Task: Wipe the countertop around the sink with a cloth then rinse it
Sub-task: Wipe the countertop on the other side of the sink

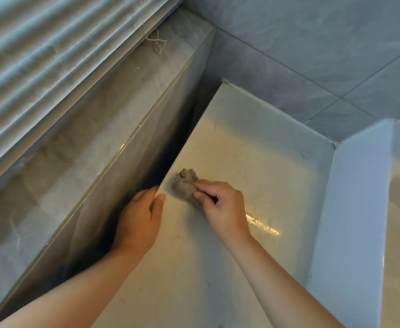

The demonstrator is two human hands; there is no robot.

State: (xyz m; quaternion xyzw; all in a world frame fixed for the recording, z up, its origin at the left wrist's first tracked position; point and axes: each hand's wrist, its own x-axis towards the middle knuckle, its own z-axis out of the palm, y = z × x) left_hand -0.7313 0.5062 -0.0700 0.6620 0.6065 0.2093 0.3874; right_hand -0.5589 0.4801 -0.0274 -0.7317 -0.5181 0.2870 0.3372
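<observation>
Cream, glossy countertop [253, 150] is filling the middle of the view, running back into a corner where grey-blue marbled wall tiles [312, 43] are meeting it along a thin sealed joint. Left side: a tiled window ledge [88, 129] is sitting higher than the counter, its smooth vertical face dropping into a dark narrow gap [170, 147] beside the counter's straight left edge. Ribbed slatted blinds [40, 55] are hanging above the ledge, and a knotted bit of pale string [157, 43] is lying on it near the far end. Right side: the white sink [350, 197] is rising above the counter with a flat slanted wall and a sharp corner, its basin curving away at the frame edge. Cloth [184, 183] (grey-brown, crumpled into a fuzzy wad) is sitting on the counter close to the left edge, just short of the gap. Right hand [222, 207] is pinching the cloth's near side between thumb and curled fingertips, holding it against the surface. Left hand [138, 218] is gripping the counter's left edge just beside the cloth, thumb lying on top, fingers curling down into the gap. A wet streak [262, 224] is glinting on the counter beside the right wrist. Counter surface is stretching from the cloth back to the corner and across to the sink wall, bounded by the gap on the left.
</observation>
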